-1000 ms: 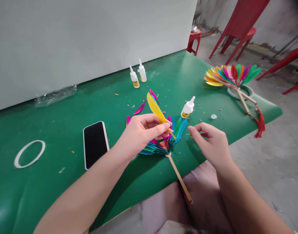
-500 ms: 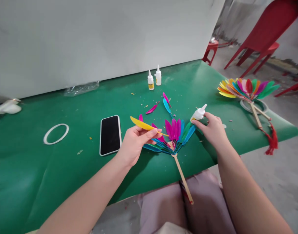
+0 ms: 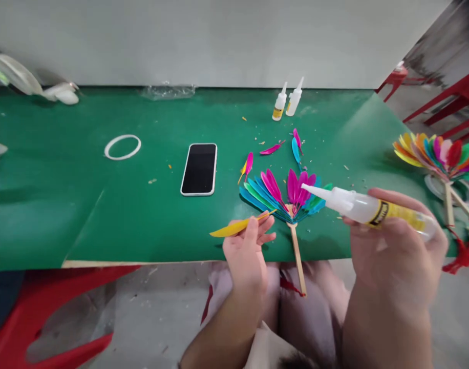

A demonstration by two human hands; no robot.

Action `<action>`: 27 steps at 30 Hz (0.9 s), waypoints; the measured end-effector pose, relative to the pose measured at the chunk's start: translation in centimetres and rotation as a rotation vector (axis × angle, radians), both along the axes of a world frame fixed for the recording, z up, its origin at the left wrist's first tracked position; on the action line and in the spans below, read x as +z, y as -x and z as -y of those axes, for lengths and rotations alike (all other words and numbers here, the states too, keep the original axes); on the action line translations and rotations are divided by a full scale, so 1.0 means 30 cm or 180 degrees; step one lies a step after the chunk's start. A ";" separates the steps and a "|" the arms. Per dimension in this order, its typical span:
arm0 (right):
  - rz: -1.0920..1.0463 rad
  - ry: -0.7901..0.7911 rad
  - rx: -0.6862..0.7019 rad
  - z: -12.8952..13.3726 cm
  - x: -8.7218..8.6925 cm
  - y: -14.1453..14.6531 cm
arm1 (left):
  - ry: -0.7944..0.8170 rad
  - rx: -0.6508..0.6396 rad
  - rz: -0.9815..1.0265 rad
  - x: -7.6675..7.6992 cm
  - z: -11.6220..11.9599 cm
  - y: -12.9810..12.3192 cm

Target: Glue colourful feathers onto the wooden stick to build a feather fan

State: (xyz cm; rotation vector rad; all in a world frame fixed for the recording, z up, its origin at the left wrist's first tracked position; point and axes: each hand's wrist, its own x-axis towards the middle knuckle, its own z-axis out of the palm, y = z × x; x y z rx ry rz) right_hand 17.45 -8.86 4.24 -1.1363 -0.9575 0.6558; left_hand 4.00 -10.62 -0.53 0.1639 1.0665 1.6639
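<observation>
Fan (image 3: 292, 189): part-feathered, we judge
Loose feathers (image 3: 295, 150): fan's twelve o'clock
Left fingers (image 3: 252, 234): pinch unattached yellow feather (image 3: 227, 228)
Right fingers (image 3: 399, 200): hold bottle (image 3: 363, 207)

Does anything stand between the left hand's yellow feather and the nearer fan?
Nothing visible does: the yellow feather points quill-first toward the fan. The glue bottle in the right hand overlaps only the fan's opposite side in view.
</observation>
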 end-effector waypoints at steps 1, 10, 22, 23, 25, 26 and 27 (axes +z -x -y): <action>-0.0205 -0.0140 0.0083 0.000 0.010 0.006 | -0.0043 -0.0004 0.0033 0.003 0.003 -0.017; -0.0938 -0.0430 0.0174 -0.093 0.239 0.102 | -0.0656 0.0362 0.0039 0.179 -0.103 -0.060; 0.0567 -0.0406 -0.1004 -0.103 0.133 0.121 | -0.0427 0.0760 -0.0506 0.058 -0.058 -0.068; 0.0572 -0.0444 -0.0857 -0.089 0.143 0.103 | -0.0400 0.0742 -0.0552 0.058 -0.060 -0.074; 0.0547 -0.0438 -0.0568 -0.070 0.159 0.069 | -0.0351 0.0631 -0.0584 0.057 -0.065 -0.089; 0.0484 -0.0537 -0.0580 -0.066 0.161 0.055 | -0.0333 0.0558 -0.0588 0.057 -0.067 -0.097; 0.0369 -0.0631 -0.0538 -0.066 0.159 0.043 | -0.0322 0.0488 -0.0602 0.057 -0.068 -0.107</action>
